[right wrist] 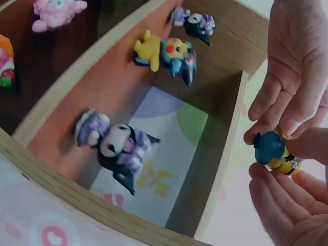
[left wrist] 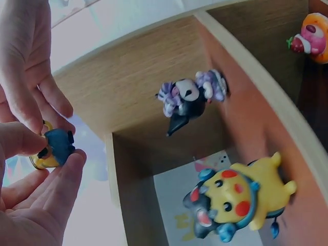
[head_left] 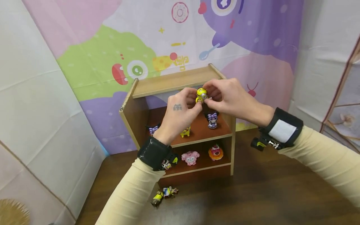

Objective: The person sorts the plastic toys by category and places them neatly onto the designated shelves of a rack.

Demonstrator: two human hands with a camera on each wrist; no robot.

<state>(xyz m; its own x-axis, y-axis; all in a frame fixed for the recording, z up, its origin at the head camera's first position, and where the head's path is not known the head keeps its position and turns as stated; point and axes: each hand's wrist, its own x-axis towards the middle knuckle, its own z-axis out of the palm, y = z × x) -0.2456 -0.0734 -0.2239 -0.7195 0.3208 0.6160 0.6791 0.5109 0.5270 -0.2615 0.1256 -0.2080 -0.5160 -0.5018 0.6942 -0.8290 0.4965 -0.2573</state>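
Observation:
A small yellow minion figurine [head_left: 201,93] with blue overalls is pinched between the fingertips of both hands, above the upper compartment of a wooden shelf [head_left: 177,82]. My left hand [head_left: 180,109] grips it from the left, thumb below. The right hand [head_left: 233,97] holds its other side with thumb and fingers. In the wrist views the blue lower end of the figurine shows between the fingertips. Nearest to the hands, in the upper compartment, stand a yellow figurine with a dark cap [left wrist: 241,197] and a black-and-purple figurine [head_left: 212,121].
Another black-and-purple figurine [head_left: 153,129] stands at the compartment's left, partly behind the left hand. The lower compartment holds a pink figurine [head_left: 190,158] and an orange ring-shaped figurine [head_left: 215,152]. Small figurines [head_left: 169,191] lie on the dark table [head_left: 253,193]. A cartoon-printed cloth [head_left: 107,59] hangs behind.

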